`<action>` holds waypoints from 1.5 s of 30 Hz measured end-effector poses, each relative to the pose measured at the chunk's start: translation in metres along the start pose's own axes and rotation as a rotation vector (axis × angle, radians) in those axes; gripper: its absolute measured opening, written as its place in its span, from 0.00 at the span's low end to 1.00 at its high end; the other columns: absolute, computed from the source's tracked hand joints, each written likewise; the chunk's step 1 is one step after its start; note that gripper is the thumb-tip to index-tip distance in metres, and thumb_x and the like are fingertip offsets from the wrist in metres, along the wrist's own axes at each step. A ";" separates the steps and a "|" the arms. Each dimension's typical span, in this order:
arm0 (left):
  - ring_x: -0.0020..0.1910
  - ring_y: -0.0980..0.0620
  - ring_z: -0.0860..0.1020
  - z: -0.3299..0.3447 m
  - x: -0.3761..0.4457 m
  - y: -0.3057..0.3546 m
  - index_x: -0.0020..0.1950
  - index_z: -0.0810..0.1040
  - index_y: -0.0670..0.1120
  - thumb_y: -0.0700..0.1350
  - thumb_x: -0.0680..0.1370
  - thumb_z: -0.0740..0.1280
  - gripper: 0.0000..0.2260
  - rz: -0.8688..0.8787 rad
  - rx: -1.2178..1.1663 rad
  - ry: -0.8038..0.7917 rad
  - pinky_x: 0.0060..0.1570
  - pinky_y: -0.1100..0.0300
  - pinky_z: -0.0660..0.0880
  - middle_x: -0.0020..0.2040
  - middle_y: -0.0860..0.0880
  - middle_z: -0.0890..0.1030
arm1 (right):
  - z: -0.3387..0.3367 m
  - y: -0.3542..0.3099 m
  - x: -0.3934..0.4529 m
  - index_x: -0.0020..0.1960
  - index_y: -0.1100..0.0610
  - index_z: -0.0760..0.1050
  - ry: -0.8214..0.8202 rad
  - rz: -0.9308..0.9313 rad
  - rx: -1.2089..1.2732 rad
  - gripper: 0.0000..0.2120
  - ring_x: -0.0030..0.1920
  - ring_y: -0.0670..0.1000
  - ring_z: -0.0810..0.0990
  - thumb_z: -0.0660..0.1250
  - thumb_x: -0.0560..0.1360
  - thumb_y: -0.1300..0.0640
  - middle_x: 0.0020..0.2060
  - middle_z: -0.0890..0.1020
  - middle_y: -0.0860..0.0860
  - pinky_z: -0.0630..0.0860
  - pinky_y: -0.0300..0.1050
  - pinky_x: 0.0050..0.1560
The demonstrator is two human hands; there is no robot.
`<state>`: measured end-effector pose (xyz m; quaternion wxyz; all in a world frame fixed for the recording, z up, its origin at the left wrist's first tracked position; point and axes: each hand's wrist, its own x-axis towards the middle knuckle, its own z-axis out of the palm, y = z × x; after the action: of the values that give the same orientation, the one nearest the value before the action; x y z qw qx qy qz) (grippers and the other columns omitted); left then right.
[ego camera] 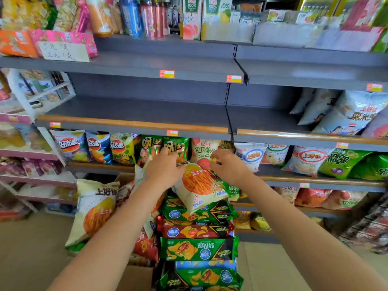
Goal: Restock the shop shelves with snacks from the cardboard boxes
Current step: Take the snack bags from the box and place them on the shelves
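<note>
My left hand (164,167) and my right hand (227,167) both grip the top edge of a cream snack bag (198,187) printed with orange fries. The bag hangs in front of the shelf of chip bags (100,166), above a pile of green and red chip packs (197,229). That pile sits in a cardboard box (136,278) on the floor. A second cream fries bag (94,208) leans at the box's left side.
The grey shelf (134,122) above my hands has a wooden front rail; on its right half stand white-blue bags (354,114). Lower shelves hold green onion-ring bags (346,164) and other chips. Drinks fill the top shelf. A white rack (37,95) stands at left.
</note>
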<state>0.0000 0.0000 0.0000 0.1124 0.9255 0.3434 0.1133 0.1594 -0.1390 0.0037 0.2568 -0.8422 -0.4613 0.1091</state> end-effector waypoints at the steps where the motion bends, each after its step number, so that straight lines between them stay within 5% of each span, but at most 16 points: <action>1: 0.62 0.44 0.74 0.011 -0.002 -0.004 0.67 0.75 0.47 0.55 0.80 0.61 0.19 -0.065 -0.048 -0.080 0.53 0.50 0.74 0.67 0.45 0.70 | 0.014 0.009 0.001 0.68 0.55 0.72 -0.062 0.051 0.039 0.17 0.53 0.55 0.76 0.62 0.80 0.51 0.60 0.76 0.56 0.72 0.44 0.47; 6: 0.61 0.42 0.76 0.065 -0.019 -0.011 0.71 0.67 0.46 0.57 0.80 0.62 0.23 -0.316 -0.335 -0.260 0.56 0.52 0.73 0.67 0.44 0.74 | 0.066 0.040 0.005 0.70 0.56 0.66 -0.201 0.310 0.192 0.22 0.54 0.57 0.77 0.62 0.79 0.48 0.61 0.76 0.57 0.76 0.53 0.53; 11: 0.71 0.41 0.71 0.080 -0.021 0.001 0.81 0.47 0.46 0.63 0.78 0.64 0.41 -0.497 -0.612 -0.317 0.64 0.51 0.68 0.76 0.44 0.67 | 0.079 0.039 0.025 0.75 0.56 0.64 -0.300 0.455 0.274 0.29 0.61 0.59 0.76 0.57 0.81 0.40 0.65 0.75 0.57 0.68 0.48 0.52; 14: 0.75 0.41 0.66 0.080 -0.017 0.007 0.82 0.42 0.45 0.65 0.78 0.64 0.45 -0.574 -0.699 -0.308 0.69 0.50 0.65 0.80 0.45 0.60 | 0.082 0.038 0.032 0.59 0.55 0.73 -0.273 0.511 0.367 0.24 0.52 0.55 0.76 0.57 0.79 0.36 0.55 0.77 0.55 0.68 0.48 0.48; 18: 0.76 0.43 0.64 0.077 -0.023 0.014 0.82 0.48 0.48 0.64 0.76 0.66 0.43 -0.537 -0.798 -0.220 0.69 0.50 0.65 0.80 0.47 0.59 | 0.068 0.034 0.031 0.36 0.55 0.67 -0.183 0.554 0.480 0.23 0.34 0.51 0.70 0.59 0.80 0.38 0.32 0.70 0.50 0.65 0.47 0.40; 23: 0.64 0.53 0.74 0.063 -0.031 0.034 0.79 0.55 0.57 0.62 0.71 0.74 0.43 -0.331 -0.910 -0.060 0.59 0.55 0.72 0.66 0.58 0.71 | 0.023 0.044 0.025 0.58 0.52 0.75 -0.125 0.616 0.704 0.23 0.55 0.56 0.79 0.60 0.77 0.34 0.53 0.80 0.54 0.72 0.52 0.65; 28: 0.58 0.62 0.76 0.056 -0.001 0.073 0.72 0.63 0.54 0.59 0.67 0.77 0.39 -0.255 -1.068 0.025 0.56 0.59 0.75 0.60 0.62 0.74 | -0.025 0.074 0.027 0.56 0.44 0.79 -0.135 0.400 0.900 0.20 0.54 0.53 0.85 0.64 0.74 0.32 0.52 0.86 0.49 0.78 0.53 0.61; 31: 0.57 0.65 0.75 0.057 0.033 0.107 0.65 0.66 0.52 0.54 0.68 0.79 0.32 -0.226 -1.117 0.039 0.48 0.72 0.72 0.59 0.59 0.74 | -0.061 0.106 0.030 0.66 0.43 0.74 -0.146 0.301 0.874 0.30 0.57 0.48 0.84 0.66 0.70 0.28 0.57 0.84 0.45 0.76 0.50 0.62; 35: 0.54 0.62 0.77 0.064 0.086 0.170 0.56 0.71 0.58 0.63 0.64 0.77 0.26 -0.170 -1.100 0.042 0.51 0.65 0.73 0.56 0.60 0.76 | -0.106 0.169 0.046 0.67 0.48 0.73 0.001 0.367 0.750 0.44 0.58 0.49 0.82 0.66 0.62 0.20 0.60 0.82 0.46 0.74 0.52 0.64; 41: 0.51 0.58 0.80 0.090 0.192 0.257 0.64 0.77 0.52 0.52 0.75 0.74 0.18 -0.065 -1.058 -0.021 0.46 0.69 0.73 0.53 0.57 0.82 | -0.174 0.251 0.090 0.58 0.53 0.78 0.264 0.324 0.708 0.29 0.54 0.48 0.82 0.73 0.68 0.33 0.53 0.83 0.48 0.77 0.45 0.58; 45: 0.54 0.54 0.82 0.118 0.254 0.294 0.68 0.77 0.51 0.63 0.67 0.73 0.32 -0.050 -1.020 -0.007 0.51 0.63 0.76 0.56 0.54 0.83 | -0.205 0.300 0.133 0.57 0.51 0.79 0.269 0.259 0.728 0.16 0.50 0.45 0.82 0.73 0.74 0.45 0.51 0.84 0.48 0.77 0.35 0.47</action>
<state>0.4013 -0.0646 0.0056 0.5536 0.7449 0.2659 0.2606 0.5352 -0.2289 0.0238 0.5804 -0.7541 -0.2450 0.1857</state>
